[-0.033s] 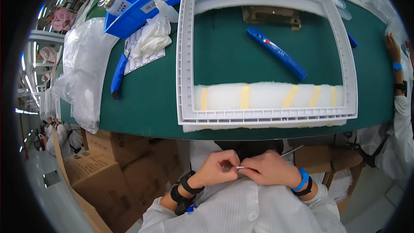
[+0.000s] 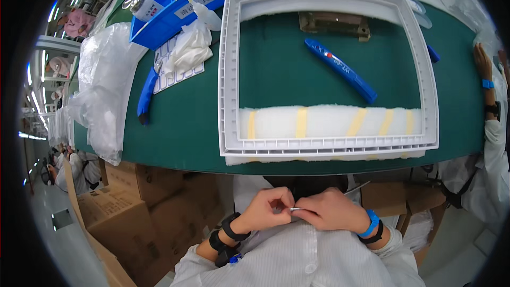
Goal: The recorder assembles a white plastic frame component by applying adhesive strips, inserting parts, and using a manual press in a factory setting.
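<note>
My right hand (image 2: 329, 209) is wrapped round a thin silvery rod (image 2: 357, 187). One end sticks out past the back of that hand, and a short bright tip shows between my two hands. My left hand (image 2: 268, 208) is closed in a pinch at that tip, thumb against forefinger; whatever lies in the pinch is hidden. Both hands are close to my body, below the table's front edge. Beyond them on the table lies a white rectangular plastic frame (image 2: 230, 74), with white foam padding (image 2: 329, 119) banded by yellow strips along its near side.
Inside the frame, a blue pen-like tool (image 2: 340, 69) rests on the green table (image 2: 175, 138). Blue-handled pliers (image 2: 147, 93), crumpled white cloth (image 2: 188, 50), a blue bin (image 2: 199, 2) and clear plastic sheeting (image 2: 103, 85) are left. Cardboard boxes (image 2: 119, 218) stand below; a co-worker's arm (image 2: 490, 93) is right.
The view has shifted very slightly, so the table and frame sit a touch lower. My hands keep the same hold on the rod.
</note>
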A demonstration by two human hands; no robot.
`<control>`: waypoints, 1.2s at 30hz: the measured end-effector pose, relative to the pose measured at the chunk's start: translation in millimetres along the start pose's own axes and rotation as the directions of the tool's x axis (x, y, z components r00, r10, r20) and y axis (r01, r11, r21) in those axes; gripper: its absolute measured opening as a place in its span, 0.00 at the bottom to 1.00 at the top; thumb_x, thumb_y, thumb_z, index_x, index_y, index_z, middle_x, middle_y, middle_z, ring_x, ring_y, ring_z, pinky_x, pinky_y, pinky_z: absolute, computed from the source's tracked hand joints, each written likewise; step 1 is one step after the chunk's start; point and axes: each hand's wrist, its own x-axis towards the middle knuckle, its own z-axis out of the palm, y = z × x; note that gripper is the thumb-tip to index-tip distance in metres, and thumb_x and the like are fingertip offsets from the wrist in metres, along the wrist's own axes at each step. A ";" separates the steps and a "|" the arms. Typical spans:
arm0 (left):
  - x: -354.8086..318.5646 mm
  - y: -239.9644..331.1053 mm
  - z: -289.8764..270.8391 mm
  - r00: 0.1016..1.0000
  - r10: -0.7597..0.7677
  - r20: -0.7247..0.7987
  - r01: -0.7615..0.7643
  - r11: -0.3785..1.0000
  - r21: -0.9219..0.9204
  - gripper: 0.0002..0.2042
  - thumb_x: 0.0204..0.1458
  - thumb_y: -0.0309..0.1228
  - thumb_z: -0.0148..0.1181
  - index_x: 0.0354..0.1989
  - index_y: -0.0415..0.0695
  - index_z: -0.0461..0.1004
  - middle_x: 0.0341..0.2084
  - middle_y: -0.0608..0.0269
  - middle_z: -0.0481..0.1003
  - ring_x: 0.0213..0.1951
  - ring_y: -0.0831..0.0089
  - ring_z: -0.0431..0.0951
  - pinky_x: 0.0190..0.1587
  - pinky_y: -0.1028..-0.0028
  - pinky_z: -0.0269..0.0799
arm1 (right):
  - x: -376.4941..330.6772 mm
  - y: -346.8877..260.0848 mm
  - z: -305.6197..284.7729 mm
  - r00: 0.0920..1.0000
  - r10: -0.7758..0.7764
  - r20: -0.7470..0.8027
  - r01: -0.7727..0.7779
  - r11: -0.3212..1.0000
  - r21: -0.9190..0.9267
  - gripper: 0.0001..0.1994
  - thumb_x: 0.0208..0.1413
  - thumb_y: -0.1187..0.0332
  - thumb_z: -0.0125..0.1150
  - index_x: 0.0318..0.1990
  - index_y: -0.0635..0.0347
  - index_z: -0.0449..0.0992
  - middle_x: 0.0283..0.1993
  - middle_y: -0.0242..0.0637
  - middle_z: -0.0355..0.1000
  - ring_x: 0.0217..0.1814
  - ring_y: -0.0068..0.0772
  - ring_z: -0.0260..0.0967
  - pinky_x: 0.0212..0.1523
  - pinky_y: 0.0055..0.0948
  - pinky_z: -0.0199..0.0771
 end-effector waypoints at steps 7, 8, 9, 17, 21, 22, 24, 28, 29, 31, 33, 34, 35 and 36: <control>-12.3 -15.2 -8.9 0.997 -0.068 0.027 0.072 0.980 -0.184 0.06 0.49 0.16 0.59 0.30 0.39 0.69 0.31 0.67 0.70 0.35 0.80 0.69 0.38 0.78 0.67 | 0.1 0.9 16.0 0.999 -0.028 0.032 0.029 0.998 -0.048 0.10 0.60 0.60 0.61 0.32 0.55 0.75 0.26 0.38 0.73 0.26 0.46 0.73 0.24 0.38 0.72; -13.3 -17.9 -11.4 0.998 -0.056 0.026 0.060 0.984 -0.169 0.06 0.49 0.17 0.59 0.30 0.39 0.69 0.31 0.66 0.71 0.35 0.80 0.70 0.39 0.78 0.67 | -1.1 1.2 16.9 0.999 0.004 0.039 -0.002 0.999 -0.049 0.10 0.60 0.59 0.61 0.33 0.55 0.76 0.27 0.38 0.74 0.27 0.45 0.74 0.25 0.38 0.73; -16.4 -16.9 -18.7 0.999 -0.043 0.013 0.045 0.987 -0.154 0.06 0.49 0.17 0.59 0.30 0.39 0.69 0.31 0.66 0.71 0.35 0.80 0.70 0.39 0.78 0.67 | -2.8 2.9 16.7 0.998 -0.050 -0.024 0.050 0.999 0.009 0.09 0.61 0.58 0.60 0.39 0.51 0.78 0.27 0.38 0.76 0.28 0.46 0.75 0.25 0.39 0.74; -65.3 72.8 -34.7 0.989 -0.123 0.086 0.142 0.957 -0.253 0.02 0.56 0.18 0.59 0.35 0.35 0.72 0.31 0.57 0.76 0.32 0.73 0.75 0.37 0.74 0.72 | -19.5 22.5 9.9 0.990 0.107 -0.093 -0.089 0.980 0.181 0.10 0.61 0.59 0.61 0.41 0.55 0.80 0.32 0.42 0.78 0.30 0.47 0.75 0.30 0.34 0.74; -59.3 141.2 -47.8 0.995 -0.045 0.089 0.047 0.999 -0.012 0.06 0.55 0.17 0.60 0.40 0.33 0.75 0.32 0.53 0.79 0.32 0.69 0.81 0.34 0.75 0.77 | -11.7 25.4 15.5 0.994 0.095 -0.046 -0.084 0.975 0.205 0.10 0.62 0.60 0.60 0.42 0.56 0.79 0.32 0.43 0.78 0.31 0.50 0.75 0.31 0.36 0.73; -55.2 157.0 -53.4 0.998 -0.040 0.041 0.038 0.997 0.062 0.06 0.56 0.19 0.61 0.41 0.34 0.76 0.32 0.56 0.80 0.33 0.71 0.82 0.35 0.76 0.77 | -9.9 26.0 17.0 0.995 0.099 -0.033 -0.090 0.974 0.208 0.10 0.62 0.60 0.59 0.41 0.56 0.79 0.31 0.43 0.77 0.31 0.51 0.74 0.31 0.37 0.73; -39.4 185.1 -58.1 0.976 0.150 -0.159 -0.139 0.987 0.080 0.04 0.55 0.19 0.61 0.39 0.35 0.77 0.30 0.55 0.80 0.32 0.72 0.81 0.33 0.77 0.77 | -8.3 33.1 22.5 0.997 0.076 -0.029 -0.069 0.978 0.199 0.10 0.62 0.59 0.59 0.41 0.56 0.79 0.31 0.43 0.77 0.31 0.51 0.74 0.30 0.38 0.73; 30.5 218.6 -99.1 0.876 0.406 -0.260 -0.286 0.872 0.398 0.03 0.56 0.20 0.62 0.37 0.35 0.78 0.31 0.55 0.81 0.32 0.73 0.82 0.35 0.77 0.77 | -11.6 57.7 35.9 0.998 0.044 -0.033 -0.040 0.991 0.127 0.10 0.62 0.59 0.59 0.39 0.55 0.79 0.30 0.44 0.76 0.30 0.50 0.74 0.29 0.39 0.72; 43.8 225.6 -104.9 0.872 0.413 -0.262 -0.288 0.867 0.406 0.03 0.56 0.20 0.62 0.37 0.35 0.78 0.31 0.55 0.81 0.32 0.73 0.82 0.35 0.77 0.77 | -12.1 60.0 39.0 0.998 0.029 -0.055 -0.022 0.992 0.126 0.10 0.62 0.58 0.59 0.39 0.54 0.79 0.30 0.43 0.77 0.30 0.50 0.74 0.29 0.39 0.72; 69.5 230.8 -115.4 0.848 0.464 -0.255 -0.299 0.817 0.494 0.04 0.56 0.21 0.62 0.37 0.34 0.77 0.33 0.55 0.81 0.32 0.73 0.81 0.36 0.75 0.78 | -11.3 62.9 39.6 0.998 0.054 -0.045 -0.048 0.991 0.121 0.11 0.62 0.58 0.59 0.39 0.54 0.79 0.30 0.43 0.77 0.30 0.50 0.74 0.30 0.39 0.73; 79.9 229.3 -124.1 0.852 0.470 -0.233 -0.307 0.807 0.505 0.04 0.56 0.21 0.62 0.38 0.34 0.78 0.34 0.56 0.81 0.34 0.73 0.82 0.37 0.76 0.78 | -11.1 60.8 37.4 0.996 0.079 -0.039 -0.074 0.990 0.117 0.11 0.62 0.57 0.59 0.39 0.54 0.79 0.30 0.43 0.77 0.30 0.50 0.74 0.30 0.39 0.73; 86.3 228.4 -128.1 0.857 0.465 -0.221 -0.307 0.805 0.507 0.05 0.56 0.21 0.62 0.39 0.34 0.78 0.34 0.57 0.81 0.35 0.74 0.82 0.38 0.77 0.78 | -9.8 59.4 35.8 0.993 0.112 -0.027 -0.108 0.985 0.132 0.12 0.62 0.57 0.59 0.40 0.54 0.79 0.30 0.43 0.77 0.30 0.50 0.74 0.30 0.38 0.73; 88.2 227.2 -130.3 0.856 0.464 -0.228 -0.293 0.799 0.525 0.05 0.54 0.20 0.63 0.39 0.34 0.78 0.34 0.57 0.82 0.35 0.73 0.82 0.38 0.77 0.78 | -8.1 59.4 34.8 0.990 0.144 -0.015 -0.140 0.979 0.148 0.12 0.62 0.57 0.59 0.40 0.54 0.79 0.30 0.43 0.77 0.29 0.50 0.74 0.30 0.38 0.73; 87.9 226.4 -130.7 0.858 0.461 -0.226 -0.292 0.800 0.524 0.05 0.54 0.20 0.63 0.39 0.34 0.78 0.34 0.57 0.82 0.35 0.73 0.82 0.38 0.77 0.78 | -6.3 64.0 36.7 0.989 0.146 -0.016 -0.142 0.978 0.150 0.12 0.62 0.57 0.59 0.40 0.54 0.79 0.30 0.43 0.77 0.29 0.50 0.74 0.30 0.38 0.73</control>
